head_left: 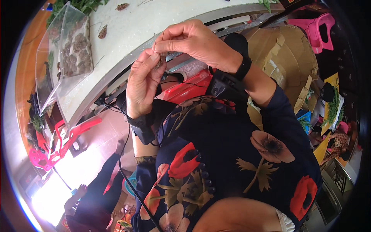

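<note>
Pinching is what both of your hands are doing, close together above the near edge of the white table [127, 34]. Your right hand [197, 40] has its thumb and forefinger closed on a thin needle [155, 38], whose fine tip stands nearly upright just above the fingertips; the rest of the shaft is hidden in the pinch. Your left hand [142, 83] sits just below and to the left, fingers curled and closed on a small brown dried piece [161, 62], which peeks out dark between the two hands. So the piece lies directly under the right fingertips and touching the left ones, with the needle's long axis running up and down through that meeting point. A dark thread [181, 82] seems to trail down from there toward your chest, though where it joins is too small to tell. Neither hand is open at all; both grips are tight and the hands touch. More of the same brown pieces lie well apart from you: two loose on the table top and many inside the clear plastic bag [69, 50] at the far left, nearer your left hand than your right.
</note>
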